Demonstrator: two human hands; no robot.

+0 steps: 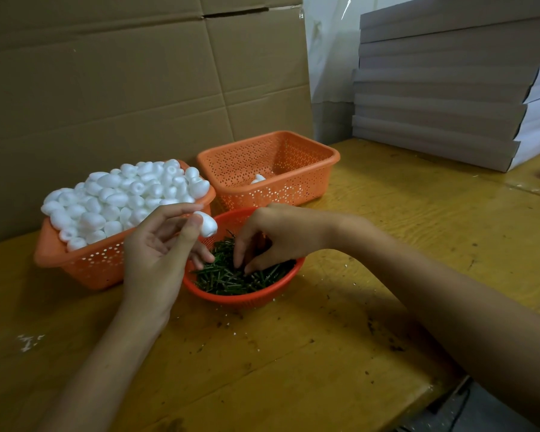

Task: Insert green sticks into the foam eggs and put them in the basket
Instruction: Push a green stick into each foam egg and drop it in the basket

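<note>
The left hand (156,254) is pinching one white oval foam egg (207,225) between thumb and forefinger, its other fingers hanging loosely curled. Just right of them, the right hand (272,235) is reaching into the heap of thin green sticks (231,280) in a round orange plastic bowl (247,299); its bent fingertips (238,260) are touching the sticks, but whether they are gripping one is not showing. Behind the left fingers an orange perforated basket (85,263) is brimming with white foam eggs (122,198); beyond the right fingers a second orange basket (293,179) is holding one egg (258,178)

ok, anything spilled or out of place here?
Only white foam crumbs littering the table: a patch at far left, specks around the stick bowl. Baskets sit upright, nothing tipped.
</note>
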